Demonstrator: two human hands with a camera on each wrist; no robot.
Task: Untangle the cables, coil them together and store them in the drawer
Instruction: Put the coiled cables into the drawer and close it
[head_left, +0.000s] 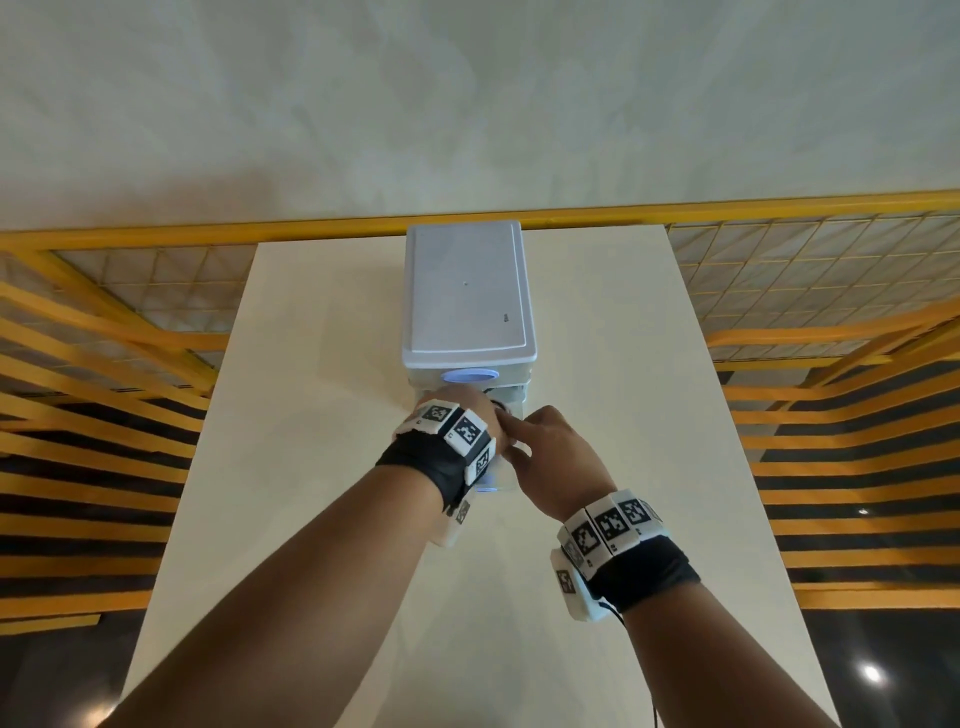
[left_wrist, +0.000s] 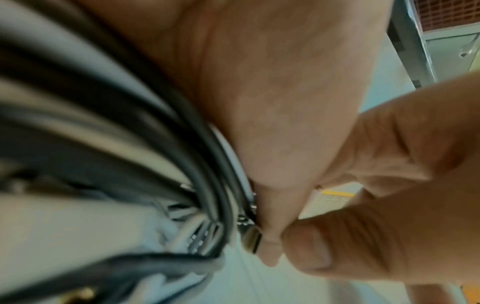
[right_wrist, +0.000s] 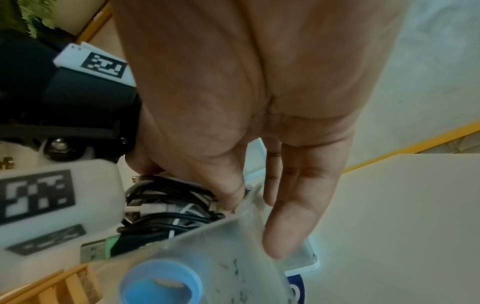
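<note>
A white drawer unit stands on the table, its lower drawer pulled out toward me. A coil of black and white cables lies inside that drawer, with a USB plug sticking out at its near end. My left hand reaches down into the drawer and holds the cable coil against its palm, next to a metal connector. My right hand is at the drawer's right corner. Its thumb dips inside onto the cables and its straight fingers lie outside the drawer's wall.
The cream table holds only the drawer unit, with bare top on both sides and in front. Yellow mesh railings flank the table and run behind it. The upper drawer's blue handle is pushed in above my hands.
</note>
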